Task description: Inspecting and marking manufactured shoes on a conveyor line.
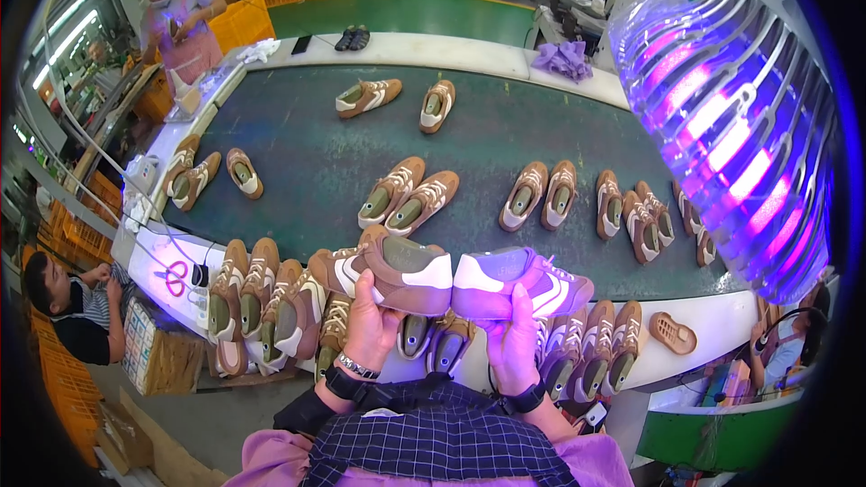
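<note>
My left hand (372, 325) is closed on a brown sneaker (397, 275) with a white heel patch and a white side stripe. In my right hand (513, 343) is a matching sneaker (514, 284), tinted purple by the lamp. Both shoes are held up in front of me, heels facing each other and almost touching, toes pointing outward. Below and beside them, more sneakers stand in a row on the white ledge, with a group at the left (262, 284) and another at the right (595, 343). My hands and the held shoes hide part of that row.
A green conveyor belt (316, 153) carries several pairs of brown sneakers. A glowing purple lamp in a wire cage (731, 144) hangs at the right. Red-handled scissors (173, 278) lie on the left ledge; a loose sole (673, 333) lies on the right. Other people sit or stand around.
</note>
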The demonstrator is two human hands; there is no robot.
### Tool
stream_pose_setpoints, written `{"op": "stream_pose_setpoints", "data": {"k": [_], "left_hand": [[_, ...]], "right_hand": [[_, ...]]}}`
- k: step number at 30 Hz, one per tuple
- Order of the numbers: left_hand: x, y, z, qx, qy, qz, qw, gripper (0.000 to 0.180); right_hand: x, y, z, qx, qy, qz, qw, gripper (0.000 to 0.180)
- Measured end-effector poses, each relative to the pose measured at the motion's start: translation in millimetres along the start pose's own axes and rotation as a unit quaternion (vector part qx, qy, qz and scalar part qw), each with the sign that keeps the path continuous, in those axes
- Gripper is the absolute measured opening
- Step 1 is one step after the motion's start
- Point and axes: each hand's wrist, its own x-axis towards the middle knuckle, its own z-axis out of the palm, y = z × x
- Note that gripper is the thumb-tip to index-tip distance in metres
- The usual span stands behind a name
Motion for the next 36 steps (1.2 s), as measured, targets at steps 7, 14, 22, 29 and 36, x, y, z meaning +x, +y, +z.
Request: {"op": "stream_pose_setpoints", "data": {"k": [7, 14, 22, 29, 36], "left_hand": [[-6, 7, 8, 0.021, -0.006, 0.063, 0.998, 0.041], [-12, 17, 14, 0.049, -0.025, 0.083, 0.995, 0.039], [-4, 20, 14, 0.046, -0.024, 0.082, 0.995, 0.037], [6, 18, 14, 0.016, -0.019, 0.026, 0.999, 0.043], [14, 10, 11, -0.016, 0.002, 0.012, 1.000, 0.040]], "right_hand": [[0, 0, -7, -0.015, 0.015, -0.012, 1.000, 0.022], [-7, -6, 0, -0.054, 0.010, -0.040, 0.998, 0.019], [3, 6, -14, -0.044, 0.002, -0.035, 0.998, 0.028], [15, 10, -5, -0.043, -0.001, -0.032, 0.999, 0.035], [15, 10, -2, -0.027, -0.012, -0.015, 0.999, 0.037]]}}
